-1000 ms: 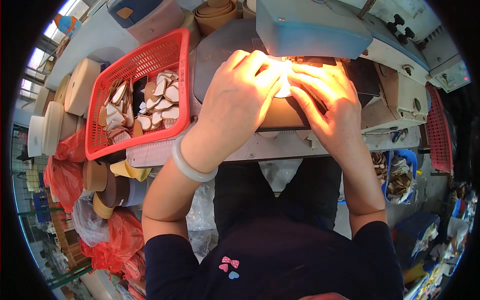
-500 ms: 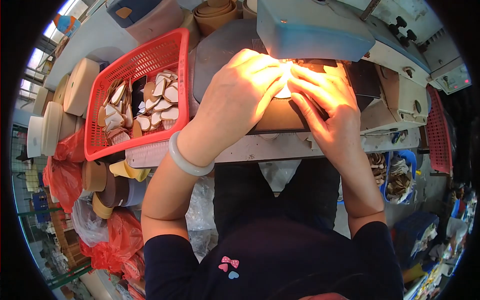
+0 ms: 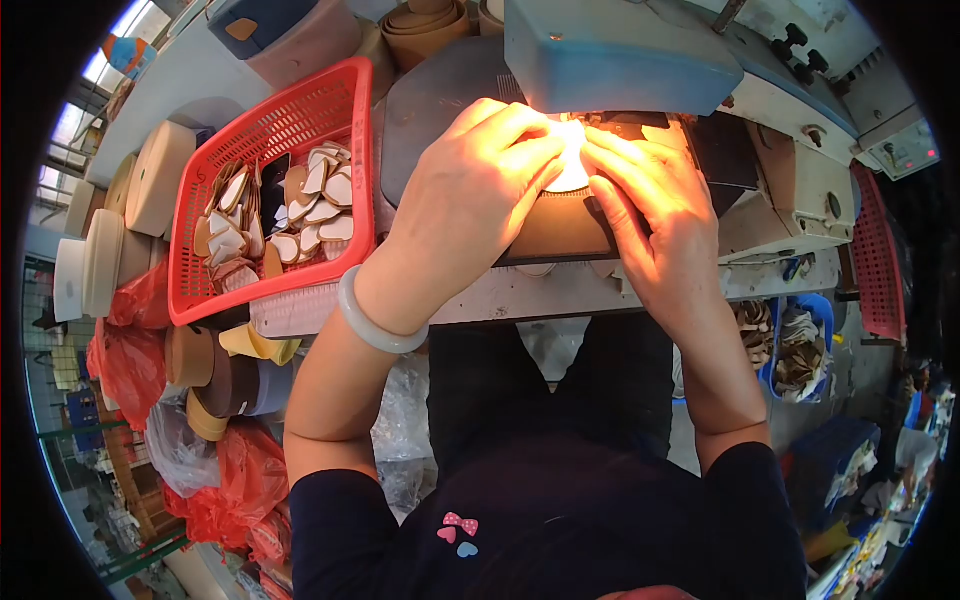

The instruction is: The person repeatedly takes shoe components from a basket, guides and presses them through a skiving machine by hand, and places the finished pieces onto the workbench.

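A small flat white piece [image 3: 569, 173], nearly washed out by a bright lamp, lies under the head of a blue-grey machine [image 3: 625, 60]. My left hand [image 3: 490, 165], a pale bangle on its wrist, pinches the piece from the left with fingers closed. From the right, the bent fingers of my right hand [image 3: 655, 195] press together at the piece's other edge, the thumb slightly below. The glare hides the exact fingertip contact. Beneath the hands is the machine's brown-lit bed [image 3: 560, 228].
A red plastic basket [image 3: 365, 150] at the left holds several white-faced, brown-edged cut pieces [image 3: 325, 205]. Rolls of tan strip material [image 3: 425, 20] stand behind. Red plastic bags [image 3: 250, 470] hang at the lower left. A blue bin [image 3: 825, 350] with scraps stands at the right.
Both hands stay at the machine with little movement. The white piece shows a bit more between them, and the view has shifted slightly.
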`<act>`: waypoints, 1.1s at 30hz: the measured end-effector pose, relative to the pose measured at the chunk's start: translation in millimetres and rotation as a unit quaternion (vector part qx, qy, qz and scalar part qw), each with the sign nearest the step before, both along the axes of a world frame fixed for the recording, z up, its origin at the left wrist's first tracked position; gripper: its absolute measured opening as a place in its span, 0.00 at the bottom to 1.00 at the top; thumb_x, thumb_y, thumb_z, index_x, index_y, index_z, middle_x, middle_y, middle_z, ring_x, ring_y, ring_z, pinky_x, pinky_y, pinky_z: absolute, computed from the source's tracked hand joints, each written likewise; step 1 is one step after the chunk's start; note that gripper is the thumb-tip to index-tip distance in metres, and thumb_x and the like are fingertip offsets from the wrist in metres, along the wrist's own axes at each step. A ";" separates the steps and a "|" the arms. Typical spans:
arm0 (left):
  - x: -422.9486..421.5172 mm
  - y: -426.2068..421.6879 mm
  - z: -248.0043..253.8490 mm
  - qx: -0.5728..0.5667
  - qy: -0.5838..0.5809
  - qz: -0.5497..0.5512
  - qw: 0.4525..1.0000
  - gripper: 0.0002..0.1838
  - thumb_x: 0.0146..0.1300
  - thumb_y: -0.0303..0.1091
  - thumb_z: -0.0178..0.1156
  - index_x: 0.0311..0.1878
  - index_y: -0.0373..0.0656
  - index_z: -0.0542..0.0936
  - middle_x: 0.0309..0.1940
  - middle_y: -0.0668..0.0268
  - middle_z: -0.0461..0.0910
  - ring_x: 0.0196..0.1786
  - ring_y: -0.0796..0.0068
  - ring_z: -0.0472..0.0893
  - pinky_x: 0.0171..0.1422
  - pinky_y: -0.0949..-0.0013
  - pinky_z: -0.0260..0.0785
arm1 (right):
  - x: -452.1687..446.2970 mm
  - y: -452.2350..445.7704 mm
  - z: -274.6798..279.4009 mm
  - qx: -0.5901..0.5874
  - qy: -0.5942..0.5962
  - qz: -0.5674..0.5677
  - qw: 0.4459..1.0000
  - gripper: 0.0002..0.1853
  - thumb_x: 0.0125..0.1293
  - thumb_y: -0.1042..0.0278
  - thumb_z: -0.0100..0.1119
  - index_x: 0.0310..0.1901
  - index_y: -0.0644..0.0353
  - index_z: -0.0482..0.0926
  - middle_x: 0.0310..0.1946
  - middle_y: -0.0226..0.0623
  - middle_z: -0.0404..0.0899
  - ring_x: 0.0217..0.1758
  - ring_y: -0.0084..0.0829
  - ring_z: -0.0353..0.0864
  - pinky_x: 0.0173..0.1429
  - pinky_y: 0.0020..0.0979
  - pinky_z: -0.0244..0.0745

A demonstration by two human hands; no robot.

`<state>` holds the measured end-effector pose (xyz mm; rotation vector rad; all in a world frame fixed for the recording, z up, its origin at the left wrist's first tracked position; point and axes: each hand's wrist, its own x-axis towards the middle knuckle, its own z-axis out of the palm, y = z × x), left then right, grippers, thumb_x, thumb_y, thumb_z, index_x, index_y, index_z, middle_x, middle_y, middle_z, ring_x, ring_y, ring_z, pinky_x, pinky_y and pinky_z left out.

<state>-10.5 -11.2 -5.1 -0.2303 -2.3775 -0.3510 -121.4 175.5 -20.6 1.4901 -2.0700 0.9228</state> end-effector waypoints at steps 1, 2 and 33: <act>0.2 0.1 -0.5 -0.005 -0.003 0.006 1.000 0.11 0.68 0.27 0.70 0.51 0.38 0.90 0.52 0.61 0.89 0.52 0.58 0.84 0.59 0.59 0.79 | -0.4 0.0 -0.5 0.000 0.002 -0.001 1.000 0.13 0.73 0.67 0.70 0.55 0.60 0.90 0.55 0.35 0.91 0.57 0.41 0.85 0.65 0.43 0.78; 0.5 0.0 -1.2 -0.009 -0.005 0.012 1.000 0.11 0.66 0.27 0.69 0.51 0.38 0.90 0.52 0.62 0.89 0.54 0.58 0.84 0.62 0.60 0.79 | -0.9 -0.1 -1.1 -0.001 0.004 -0.002 1.000 0.13 0.73 0.67 0.70 0.55 0.60 0.90 0.55 0.35 0.91 0.57 0.41 0.85 0.65 0.43 0.78; -6.7 -6.8 1.4 -0.027 0.003 0.012 1.000 0.11 0.69 0.27 0.69 0.53 0.40 0.91 0.52 0.62 0.92 0.48 0.57 0.86 0.57 0.59 0.80 | -4.3 -3.7 -4.2 -0.017 0.012 -0.001 1.000 0.13 0.72 0.68 0.70 0.56 0.57 0.91 0.53 0.32 0.92 0.57 0.36 0.86 0.68 0.43 0.76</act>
